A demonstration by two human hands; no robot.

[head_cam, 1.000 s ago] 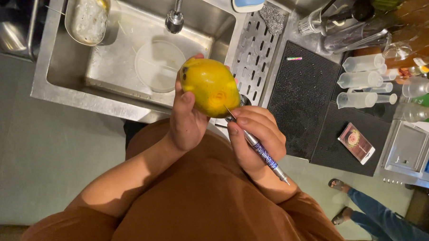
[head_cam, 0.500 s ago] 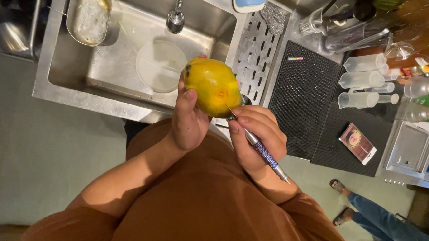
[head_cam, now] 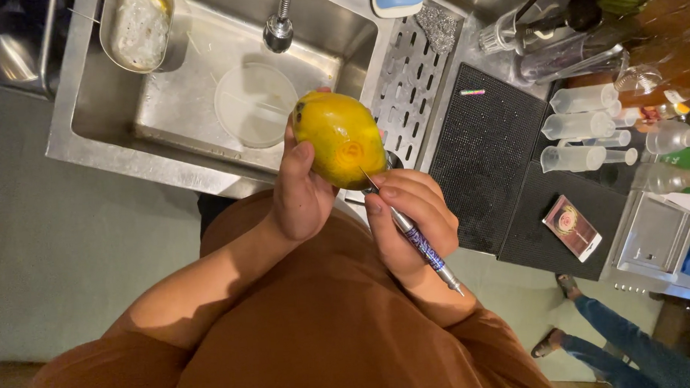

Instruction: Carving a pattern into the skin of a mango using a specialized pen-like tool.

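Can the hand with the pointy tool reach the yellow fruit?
Probably yes: the right hand holds the thin carving tool with its tip already on the yellow fruit, and nothing sits between them.

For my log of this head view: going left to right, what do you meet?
Metal container in the sink → round clear lid → left hand → yellow fruit → right hand with carving tool → black mat → clear measuring cups.

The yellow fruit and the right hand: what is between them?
In the head view, only the thin blade of the carving tool spans the gap: the right hand grips its handle, and the tip touches the yellow fruit, which the left hand holds.
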